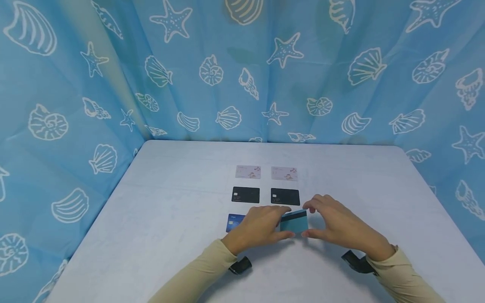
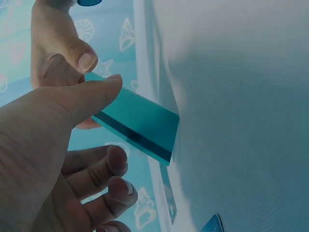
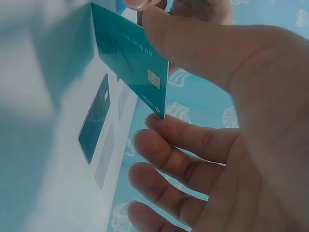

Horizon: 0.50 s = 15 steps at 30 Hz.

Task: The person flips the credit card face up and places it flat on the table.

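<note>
Both hands meet at a teal bank card [image 1: 294,224], its dark-striped back toward the head view. My left hand [image 1: 259,227] has its thumb and index finger at the card's lower and upper edges on the left. At the right end, my right hand [image 1: 335,221] pinches the same two edges with thumb and index finger. The right wrist view shows the card's front, with a gold chip [image 3: 154,79] and a printed number. In the left wrist view the card is tilted on edge close over the white tabletop [image 2: 241,116]. Left of it lies a blue card [image 1: 234,221], partly hidden by the left hand.
Beyond the hands lie two black VIP cards, left [image 1: 245,195] and right [image 1: 285,196]. Farther back are two pale pink cards, left [image 1: 248,172] and right [image 1: 284,173]. A blue curtain [image 1: 227,54] with shell prints hangs behind the table. Dark wrist devices show below both hands.
</note>
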Available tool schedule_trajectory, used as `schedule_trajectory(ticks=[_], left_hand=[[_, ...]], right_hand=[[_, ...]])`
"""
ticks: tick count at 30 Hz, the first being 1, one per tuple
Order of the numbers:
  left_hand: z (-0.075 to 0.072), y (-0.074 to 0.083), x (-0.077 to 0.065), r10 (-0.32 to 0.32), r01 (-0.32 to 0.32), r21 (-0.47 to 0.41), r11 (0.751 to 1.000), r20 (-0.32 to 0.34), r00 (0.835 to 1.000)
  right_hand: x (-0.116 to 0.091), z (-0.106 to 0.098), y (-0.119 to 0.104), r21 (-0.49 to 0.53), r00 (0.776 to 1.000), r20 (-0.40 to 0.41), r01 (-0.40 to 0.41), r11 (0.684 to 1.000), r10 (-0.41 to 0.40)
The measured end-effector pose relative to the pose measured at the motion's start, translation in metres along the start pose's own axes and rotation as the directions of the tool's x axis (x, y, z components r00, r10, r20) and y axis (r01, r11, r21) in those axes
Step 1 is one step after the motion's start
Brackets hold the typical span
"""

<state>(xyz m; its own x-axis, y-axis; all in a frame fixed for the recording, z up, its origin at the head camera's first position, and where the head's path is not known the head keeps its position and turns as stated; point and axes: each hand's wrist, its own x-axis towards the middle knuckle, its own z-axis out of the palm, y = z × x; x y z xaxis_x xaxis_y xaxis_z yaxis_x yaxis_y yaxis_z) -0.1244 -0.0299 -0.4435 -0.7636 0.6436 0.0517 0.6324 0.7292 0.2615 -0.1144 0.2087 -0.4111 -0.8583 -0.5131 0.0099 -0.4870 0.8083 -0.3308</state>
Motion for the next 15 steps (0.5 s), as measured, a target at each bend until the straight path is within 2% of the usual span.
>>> schedule_trajectory(ticks=[15], left_hand=[[0.0024, 0.0026, -0.0001, 0.022, -0.025, -0.053, 0.998, -0.049, 0.999]], right_hand=[[-0.0024, -0.0018, -0.0073, -0.004, 1.000, -0.026, 0.017, 1.000, -0.017]])
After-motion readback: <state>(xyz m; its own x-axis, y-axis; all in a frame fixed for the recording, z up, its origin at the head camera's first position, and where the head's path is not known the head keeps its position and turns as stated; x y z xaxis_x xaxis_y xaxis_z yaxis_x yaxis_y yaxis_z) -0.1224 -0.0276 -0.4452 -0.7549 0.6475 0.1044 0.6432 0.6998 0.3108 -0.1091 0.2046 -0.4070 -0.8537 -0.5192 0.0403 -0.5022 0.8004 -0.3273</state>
